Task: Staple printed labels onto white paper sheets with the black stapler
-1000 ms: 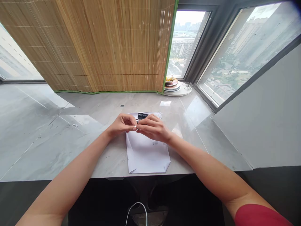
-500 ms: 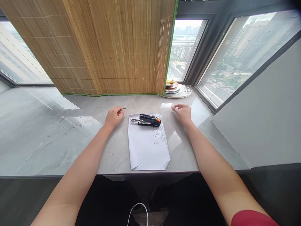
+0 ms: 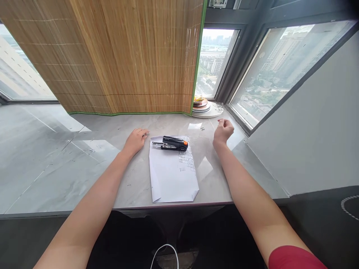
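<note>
My left hand (image 3: 135, 139) rests on the counter left of the sheet of white paper (image 3: 171, 179), its fingers stretched out to the right over the surface. What lies beneath its fingertips is hidden. My right hand (image 3: 223, 131) is raised at the wrist, right of the paper, with its fingers curled in. Whether anything is inside them I cannot see. A small dark strip, seemingly staples (image 3: 202, 129), lies left of the right hand. Across the top of the paper lies a black stapler (image 3: 174, 144) with an orange end, its arms apart. Rows of staples (image 3: 186, 158) mark the paper's right side.
The pale tiled counter (image 3: 84, 179) bears scattered loose staples on the left. Behind hangs a bamboo blind (image 3: 126, 59) with green edging. Stacked plates (image 3: 209, 109) stand in the window corner, and a white wall (image 3: 311, 123) bounds the right side. A white cable (image 3: 166, 246) loops below the counter.
My right hand has drawn back to the right and curled, uncovering the small strip. My left fingers have stretched out over where another small strip lay. The view has shifted slightly right.
</note>
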`<state>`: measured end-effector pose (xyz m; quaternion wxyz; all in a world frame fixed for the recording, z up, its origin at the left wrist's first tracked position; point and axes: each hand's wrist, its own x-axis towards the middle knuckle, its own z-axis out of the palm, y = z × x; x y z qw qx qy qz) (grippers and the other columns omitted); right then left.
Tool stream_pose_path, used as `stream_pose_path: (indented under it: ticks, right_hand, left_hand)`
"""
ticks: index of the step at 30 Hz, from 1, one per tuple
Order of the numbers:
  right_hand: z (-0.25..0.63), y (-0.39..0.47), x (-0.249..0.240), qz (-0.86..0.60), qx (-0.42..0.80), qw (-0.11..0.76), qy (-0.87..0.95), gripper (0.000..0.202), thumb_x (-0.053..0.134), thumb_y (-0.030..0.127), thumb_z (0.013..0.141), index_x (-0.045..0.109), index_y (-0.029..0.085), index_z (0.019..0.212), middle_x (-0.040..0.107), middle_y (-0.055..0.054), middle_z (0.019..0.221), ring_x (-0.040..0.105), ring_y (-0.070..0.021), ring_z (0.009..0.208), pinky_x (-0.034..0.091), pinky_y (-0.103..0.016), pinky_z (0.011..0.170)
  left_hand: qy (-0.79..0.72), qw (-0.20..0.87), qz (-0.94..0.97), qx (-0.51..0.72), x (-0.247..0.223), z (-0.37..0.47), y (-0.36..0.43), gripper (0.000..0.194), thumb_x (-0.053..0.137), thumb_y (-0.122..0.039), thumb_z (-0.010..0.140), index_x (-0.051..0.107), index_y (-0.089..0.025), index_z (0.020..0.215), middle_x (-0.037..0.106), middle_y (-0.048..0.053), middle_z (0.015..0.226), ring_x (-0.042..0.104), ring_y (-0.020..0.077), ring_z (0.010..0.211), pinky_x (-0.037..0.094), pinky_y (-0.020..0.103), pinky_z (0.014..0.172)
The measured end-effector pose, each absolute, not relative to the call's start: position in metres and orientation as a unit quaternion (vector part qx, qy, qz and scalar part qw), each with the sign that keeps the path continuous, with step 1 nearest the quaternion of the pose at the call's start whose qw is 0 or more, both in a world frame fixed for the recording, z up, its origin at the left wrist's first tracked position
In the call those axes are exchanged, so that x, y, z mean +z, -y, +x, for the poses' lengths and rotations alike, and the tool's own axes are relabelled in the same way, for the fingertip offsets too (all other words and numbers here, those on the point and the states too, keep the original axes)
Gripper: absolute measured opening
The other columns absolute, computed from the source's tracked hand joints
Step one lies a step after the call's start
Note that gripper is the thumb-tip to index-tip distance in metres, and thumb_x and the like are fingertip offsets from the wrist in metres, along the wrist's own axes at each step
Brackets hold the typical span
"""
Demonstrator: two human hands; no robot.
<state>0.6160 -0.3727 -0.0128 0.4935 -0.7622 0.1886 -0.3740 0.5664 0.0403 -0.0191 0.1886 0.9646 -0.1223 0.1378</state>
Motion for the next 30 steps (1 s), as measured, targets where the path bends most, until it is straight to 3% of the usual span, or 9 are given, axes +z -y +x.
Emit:
stream_pose_path:
  ticks: [5, 9, 11, 15, 18, 23, 26, 30]
  right_hand:
    - [0.584, 0.328, 0.000, -0.773, -0.316, 0.543, 0.090, 0.043, 0.051, 0.057, 0.105, 0.069, 0.021, 0.090, 0.060, -0.002, 0.076, 0.055, -0.0182, 0.072, 0.046, -0.032, 0.070]
    - [0.560, 0.291, -0.001, -0.782, -0.190, 0.483, 0.344, 0.036, 0.061, 0.056, 0.102, 0.073, 0.025, 0.116, 0.067, -0.005, 0.096, 0.062, -0.0214, 0.092, 0.052, -0.035, 0.086]
    - [0.555, 0.282, -0.005, -0.788, -0.140, 0.442, 0.405, 0.043, 0.070, 0.053, 0.097, 0.069, 0.026, 0.132, 0.068, -0.007, 0.108, 0.064, -0.0241, 0.103, 0.053, -0.038, 0.093]
    - [0.557, 0.275, -0.014, -0.807, -0.096, 0.399, 0.424, 0.044, 0.075, 0.035, 0.093, 0.065, 0.026, 0.136, 0.072, -0.008, 0.119, 0.068, -0.0265, 0.109, 0.053, -0.040, 0.097]
    - [0.562, 0.274, -0.017, -0.805, -0.104, 0.410, 0.416, 0.037, 0.074, 0.027, 0.091, 0.069, 0.024, 0.128, 0.075, -0.007, 0.117, 0.070, -0.0261, 0.107, 0.054, -0.039, 0.097]
    - [0.565, 0.276, -0.019, -0.791, -0.116, 0.424, 0.425, 0.037, 0.075, 0.026, 0.090, 0.071, 0.023, 0.126, 0.077, -0.007, 0.116, 0.072, -0.0256, 0.105, 0.054, -0.038, 0.096]
    - [0.565, 0.277, -0.021, -0.789, -0.124, 0.428, 0.423, 0.036, 0.075, 0.027, 0.089, 0.072, 0.023, 0.125, 0.078, -0.008, 0.114, 0.073, -0.0260, 0.103, 0.054, -0.038, 0.094]
    - [0.566, 0.277, -0.021, -0.789, -0.122, 0.434, 0.417, 0.036, 0.075, 0.027, 0.088, 0.073, 0.022, 0.124, 0.078, -0.008, 0.113, 0.073, -0.0260, 0.102, 0.054, -0.038, 0.094]
  left_hand:
    - [0.132, 0.281, 0.935, 0.174, -0.011, 0.560, -0.028, 0.030, 0.053, -0.021, 0.096, 0.081, -0.021, 0.105, 0.077, 0.010, 0.104, 0.070, 0.0260, 0.095, 0.058, 0.042, 0.092]
    - [0.128, 0.427, 0.866, 0.225, -0.005, 0.550, -0.013, 0.022, 0.064, -0.033, 0.096, 0.083, -0.022, 0.099, 0.079, 0.008, 0.104, 0.072, 0.0200, 0.081, 0.064, 0.038, 0.079]
    - [0.131, 0.468, 0.846, 0.220, -0.004, 0.546, -0.007, 0.021, 0.073, -0.039, 0.092, 0.084, -0.022, 0.098, 0.079, 0.008, 0.106, 0.074, 0.0203, 0.084, 0.067, 0.038, 0.080]
    - [0.157, 0.478, 0.841, 0.198, -0.002, 0.542, -0.001, 0.027, 0.082, -0.045, 0.086, 0.085, -0.023, 0.100, 0.078, 0.009, 0.108, 0.074, 0.0246, 0.103, 0.068, 0.043, 0.092]
    - [0.175, 0.482, 0.839, 0.182, -0.002, 0.540, -0.001, 0.032, 0.081, -0.046, 0.086, 0.084, -0.024, 0.108, 0.075, 0.009, 0.114, 0.073, 0.0230, 0.102, 0.069, 0.043, 0.090]
    - [0.230, 0.496, 0.826, 0.138, -0.003, 0.538, -0.001, 0.062, 0.083, -0.043, 0.086, 0.068, -0.025, 0.143, 0.075, 0.006, 0.107, 0.074, 0.0205, 0.099, 0.065, 0.045, 0.100]
    - [0.259, 0.472, 0.834, 0.119, -0.003, 0.536, -0.001, 0.062, 0.083, -0.042, 0.087, 0.066, -0.023, 0.144, 0.078, 0.006, 0.104, 0.075, 0.0209, 0.099, 0.060, 0.046, 0.108]
    - [0.266, 0.445, 0.849, 0.100, -0.003, 0.535, -0.001, 0.058, 0.082, -0.043, 0.087, 0.068, -0.023, 0.139, 0.080, 0.007, 0.104, 0.076, 0.0211, 0.097, 0.060, 0.045, 0.105]
